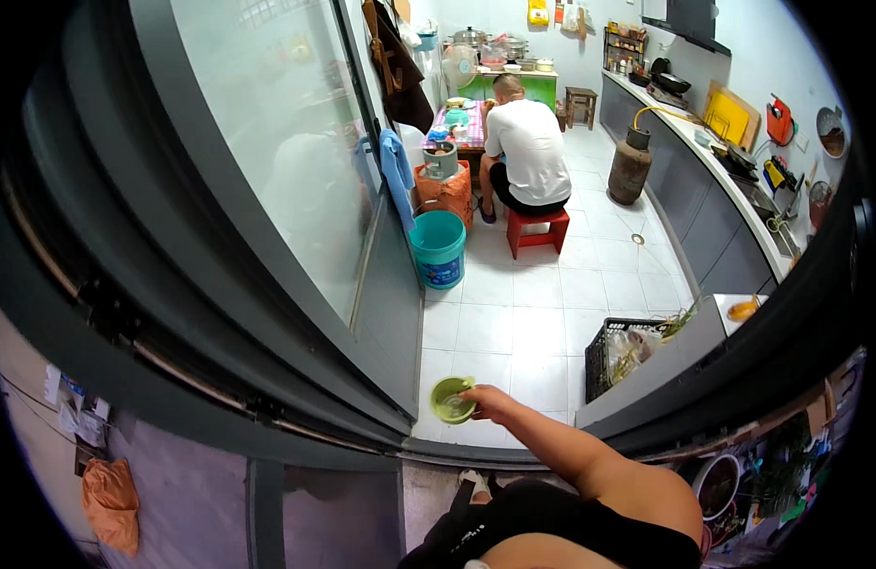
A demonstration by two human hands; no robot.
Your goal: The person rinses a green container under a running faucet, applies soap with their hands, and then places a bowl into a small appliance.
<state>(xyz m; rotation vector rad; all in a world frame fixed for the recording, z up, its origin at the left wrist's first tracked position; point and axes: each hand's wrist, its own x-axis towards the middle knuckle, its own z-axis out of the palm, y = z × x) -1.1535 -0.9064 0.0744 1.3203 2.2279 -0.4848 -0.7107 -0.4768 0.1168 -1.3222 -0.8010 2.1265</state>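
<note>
My right hand (493, 403) reaches forward over the kitchen doorway, its fingers closed on the near right rim of a small green bowl (442, 402). The bowl is held up above the white tiled floor, its open top toward me. Its inside looks pale; whether it holds anything I cannot tell. My left hand does not show.
Sliding door frames flank the doorway. Beyond stand a teal bucket (439, 248), a black crate (599, 360) with plants, and a rusty gas cylinder (629, 168). A person (531, 142) sits on a red stool (537, 233) at a low table. A counter (718, 166) lines the right wall.
</note>
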